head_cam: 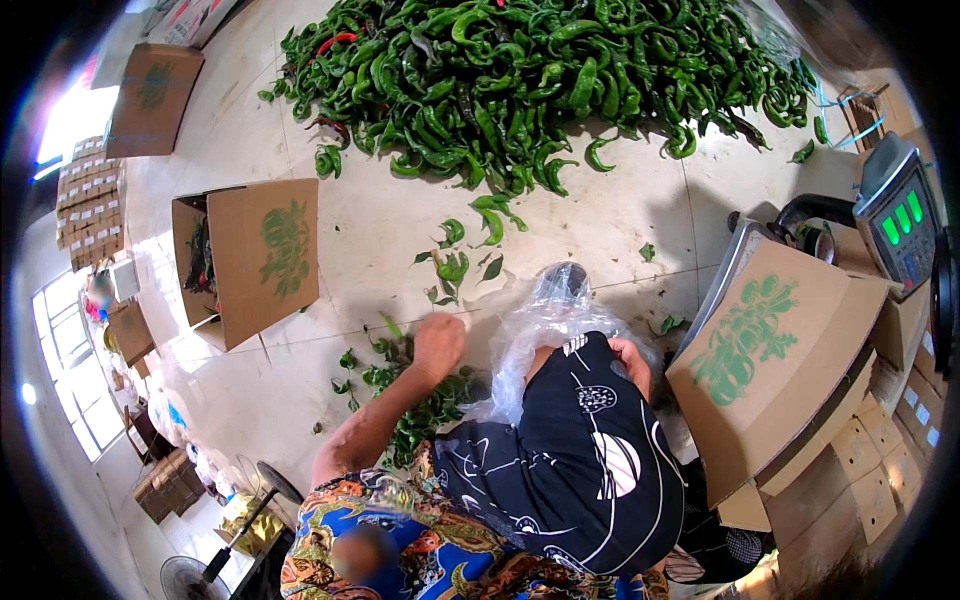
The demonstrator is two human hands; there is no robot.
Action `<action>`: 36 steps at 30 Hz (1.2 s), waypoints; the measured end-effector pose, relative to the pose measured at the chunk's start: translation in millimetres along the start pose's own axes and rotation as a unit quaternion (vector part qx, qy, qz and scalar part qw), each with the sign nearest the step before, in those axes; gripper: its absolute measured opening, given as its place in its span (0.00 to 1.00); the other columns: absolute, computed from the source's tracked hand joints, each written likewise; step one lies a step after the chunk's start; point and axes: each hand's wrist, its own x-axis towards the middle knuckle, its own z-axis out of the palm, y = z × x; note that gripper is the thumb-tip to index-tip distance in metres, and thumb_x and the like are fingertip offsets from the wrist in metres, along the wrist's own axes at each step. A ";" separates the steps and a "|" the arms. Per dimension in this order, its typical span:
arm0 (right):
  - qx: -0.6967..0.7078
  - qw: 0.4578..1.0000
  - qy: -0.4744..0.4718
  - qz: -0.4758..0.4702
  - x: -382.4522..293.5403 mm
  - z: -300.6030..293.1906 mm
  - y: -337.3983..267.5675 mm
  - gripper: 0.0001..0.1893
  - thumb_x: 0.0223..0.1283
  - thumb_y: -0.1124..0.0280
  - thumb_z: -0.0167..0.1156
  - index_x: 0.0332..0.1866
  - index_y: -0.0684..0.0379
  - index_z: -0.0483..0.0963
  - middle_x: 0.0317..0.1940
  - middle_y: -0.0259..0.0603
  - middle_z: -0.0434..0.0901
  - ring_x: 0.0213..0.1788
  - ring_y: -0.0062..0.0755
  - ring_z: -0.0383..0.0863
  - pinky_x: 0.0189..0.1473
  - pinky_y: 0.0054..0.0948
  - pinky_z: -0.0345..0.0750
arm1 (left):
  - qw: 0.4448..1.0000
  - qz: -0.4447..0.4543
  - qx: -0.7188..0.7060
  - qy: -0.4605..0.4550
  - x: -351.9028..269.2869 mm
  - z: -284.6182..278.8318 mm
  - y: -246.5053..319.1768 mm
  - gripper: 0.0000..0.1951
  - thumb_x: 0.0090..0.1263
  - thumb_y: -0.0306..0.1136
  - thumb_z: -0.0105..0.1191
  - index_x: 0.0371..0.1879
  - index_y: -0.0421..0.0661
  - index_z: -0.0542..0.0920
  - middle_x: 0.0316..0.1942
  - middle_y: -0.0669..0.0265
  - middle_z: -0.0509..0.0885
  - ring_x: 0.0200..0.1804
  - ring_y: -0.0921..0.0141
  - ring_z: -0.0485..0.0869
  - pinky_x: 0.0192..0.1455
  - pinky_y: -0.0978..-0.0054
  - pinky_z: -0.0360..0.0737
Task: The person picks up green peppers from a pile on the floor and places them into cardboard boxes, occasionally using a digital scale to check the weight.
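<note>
My left hand (439, 346) is held over the tiled floor with its fingers curled, beside a small pile of green peppers and stems (424, 409). Whether anything is inside its fingers is hidden. My right hand (634, 364) rests beside my knee in black patterned cloth, against crumpled clear plastic (517, 352). Its fingertips are out of sight. The plastic wraps my lower leg and shoe. A few loose green peppers (491, 225) and leaves lie just ahead of my left hand. Beyond them spreads a large heap of green peppers (487, 90), with a few red ones.
An open cardboard box (266, 259) holding dark produce lies to the left. On the right, another printed cardboard box (765, 367) sits tilted on a platform scale with a lit display (900, 217). Stacked cartons (90, 199) and a fan (191, 577) stand farther left.
</note>
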 end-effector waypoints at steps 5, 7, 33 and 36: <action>-0.186 0.982 -0.005 -0.040 41.9 0.4 16.9 0.09 0.70 0.69 0.63 0.49 0.59 0.81 0.38 0.37 0.87 0.40 0.22 0.85 0.45 0.24 0.80 | 0.962 -0.014 -0.086 0.260 73.8 -46.2 28.7 0.20 0.57 0.23 0.64 0.50 0.43 0.79 0.53 0.54 0.78 0.58 0.51 0.74 0.60 0.54 0.72; -0.133 0.990 -0.043 0.018 54.9 27.4 -20.4 0.10 0.70 0.68 0.62 0.51 0.61 0.81 0.38 0.37 0.87 0.41 0.22 0.84 0.46 0.24 0.79 | 0.964 -0.046 -0.020 0.260 87.7 -38.3 10.1 0.20 0.56 0.24 0.65 0.50 0.43 0.79 0.54 0.54 0.77 0.59 0.51 0.74 0.61 0.54 0.72; 0.165 0.974 -0.108 0.115 159.3 96.5 -84.5 0.12 0.73 0.73 0.50 0.57 0.58 0.73 0.44 0.42 0.84 0.47 0.31 0.82 0.52 0.31 0.77 | 0.969 0.122 -0.027 0.211 218.2 -92.6 105.5 0.32 0.57 0.30 0.64 0.65 0.56 0.77 0.70 0.55 0.66 0.75 0.44 0.58 0.66 0.38 0.69; 0.197 0.937 -0.171 0.234 144.9 108.1 -51.7 0.10 0.75 0.73 0.50 0.54 0.57 0.76 0.43 0.37 0.84 0.44 0.26 0.83 0.50 0.27 0.80 | 0.957 0.152 -0.042 0.245 216.8 -95.3 61.8 0.31 0.57 0.33 0.66 0.64 0.52 0.77 0.66 0.52 0.71 0.69 0.45 0.66 0.64 0.44 0.72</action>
